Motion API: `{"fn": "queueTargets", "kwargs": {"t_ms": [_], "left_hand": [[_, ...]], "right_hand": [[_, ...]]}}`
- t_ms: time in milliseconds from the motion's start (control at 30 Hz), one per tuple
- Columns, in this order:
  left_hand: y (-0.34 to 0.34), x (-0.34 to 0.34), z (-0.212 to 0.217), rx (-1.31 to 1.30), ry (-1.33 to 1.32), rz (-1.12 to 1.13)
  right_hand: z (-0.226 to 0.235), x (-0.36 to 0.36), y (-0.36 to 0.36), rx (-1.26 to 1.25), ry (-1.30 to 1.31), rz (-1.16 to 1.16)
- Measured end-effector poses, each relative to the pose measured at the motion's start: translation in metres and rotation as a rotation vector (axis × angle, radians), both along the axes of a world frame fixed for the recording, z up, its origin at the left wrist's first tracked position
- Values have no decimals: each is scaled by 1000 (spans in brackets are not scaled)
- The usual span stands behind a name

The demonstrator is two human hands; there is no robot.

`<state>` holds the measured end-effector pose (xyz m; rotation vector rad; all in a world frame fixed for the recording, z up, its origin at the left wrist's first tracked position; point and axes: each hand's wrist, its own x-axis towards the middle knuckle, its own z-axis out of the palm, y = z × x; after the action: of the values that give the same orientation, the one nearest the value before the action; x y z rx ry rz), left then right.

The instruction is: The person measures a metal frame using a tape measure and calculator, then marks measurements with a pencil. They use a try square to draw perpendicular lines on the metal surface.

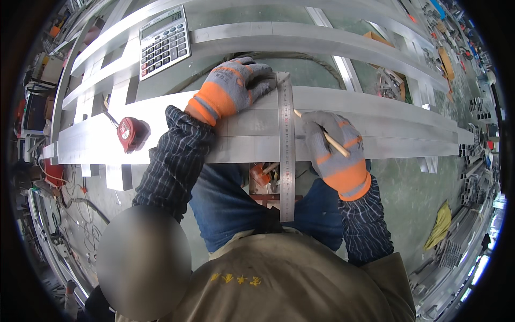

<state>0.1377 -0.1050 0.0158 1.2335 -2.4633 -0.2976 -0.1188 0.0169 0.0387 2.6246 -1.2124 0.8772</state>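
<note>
Gloved left hand (232, 88) farther forward, angled rightward; gloved right hand (337, 160) closer in, curled.

A smooth grey-green floor (394, 198) spreads through the workshop. On the right, a crumpled yellow cloth (440, 226) lies on it, near stacked lengths of metal profile (453, 255). Far right, a brown, cardboard-like piece (446, 63) sits among small clutter (465, 40) too tiny to make out. On the left, thin cables (83, 214) trail over the floor beside long metal rails (47, 236). Bright white light (480, 270) glares at the near right edge.
</note>
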Motion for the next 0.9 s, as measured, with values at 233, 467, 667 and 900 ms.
{"fn": "queueTargets", "kwargs": {"t_ms": [233,467,667,900], "left_hand": [[7,-1,1,-56,-37,49],[5,1,0,-1,50,57],[3,9,1,262,816,160],[-12,37,10,234,1176,330]], "right_hand": [[20,-5,41,70,10,70],[45,-5,76,462,-389,-19],[38,-1,70,444,-781,-179],[-11,11,55,492,-774,-45]]}}
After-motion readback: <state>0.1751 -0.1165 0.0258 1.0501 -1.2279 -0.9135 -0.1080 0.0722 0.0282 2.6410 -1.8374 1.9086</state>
